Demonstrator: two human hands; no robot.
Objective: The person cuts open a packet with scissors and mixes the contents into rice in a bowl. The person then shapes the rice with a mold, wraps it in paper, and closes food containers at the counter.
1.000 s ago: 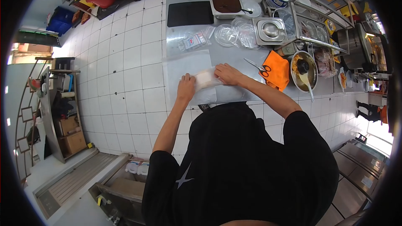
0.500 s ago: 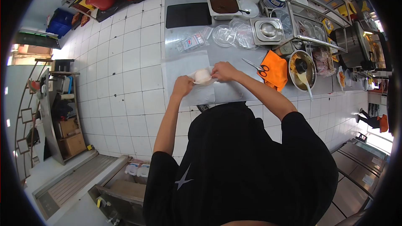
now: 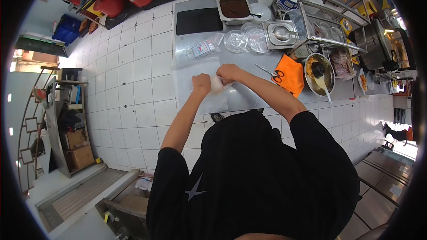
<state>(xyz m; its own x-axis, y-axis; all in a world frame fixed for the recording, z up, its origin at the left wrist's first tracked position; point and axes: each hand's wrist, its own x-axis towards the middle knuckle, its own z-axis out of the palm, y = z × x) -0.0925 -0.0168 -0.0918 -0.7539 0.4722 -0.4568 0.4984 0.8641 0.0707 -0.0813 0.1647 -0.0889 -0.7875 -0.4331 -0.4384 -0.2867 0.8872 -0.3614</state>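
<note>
Head view: at the middle of the frame, a small white bundle sits between the person's two hands, partly covered by them. The left hand, at the bundle's left end, is curled into a fist closed on its wrapping; the fingertips are hidden. The right hand, at the upper right of the bundle, is also closed, its bent fingers gripping the other end. Beneath them, a translucent sheet lies flat on the metal table. Above the hands in the frame lies a printed plastic packet, with clear plastic lids to its right. Right of centre, the scissors lie partly on an orange cloth, near a metal bowl with a spatula in it. A black board lies at the upper middle.
</note>
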